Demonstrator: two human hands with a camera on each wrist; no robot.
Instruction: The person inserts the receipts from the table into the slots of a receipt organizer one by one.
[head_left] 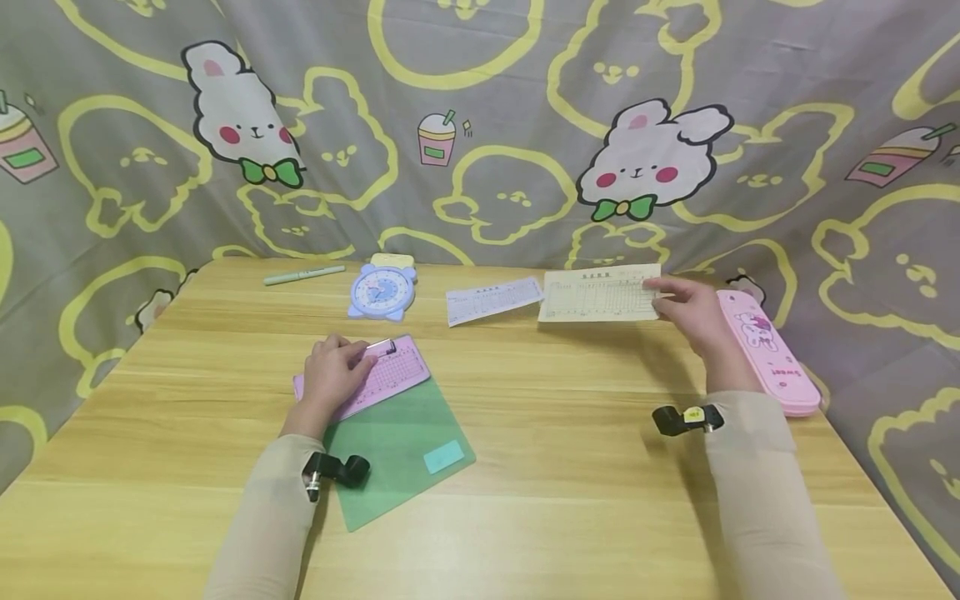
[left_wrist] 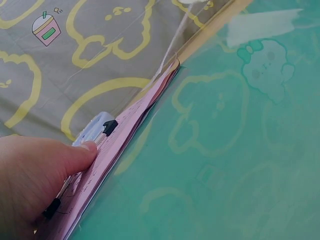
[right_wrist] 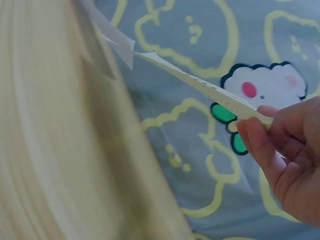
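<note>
A glossy green clipboard lies on the table, with pink printed forms across its top end. At the forms' far edge sits a metal clip with black ends. My left hand grips at this clip, thumb against its bar; the other fingertips are hidden in the left wrist view. My right hand pinches the right edge of a cream printed form, held up from the table. Just left of it stands out a white printed form, its right end close to the cream one; whether they touch I cannot tell.
A blue clock-shaped item is at the back, in front of a pale yellow object. A green pen lies at the back left. A pink pencil case is beside my right forearm. A patterned curtain hangs behind the table.
</note>
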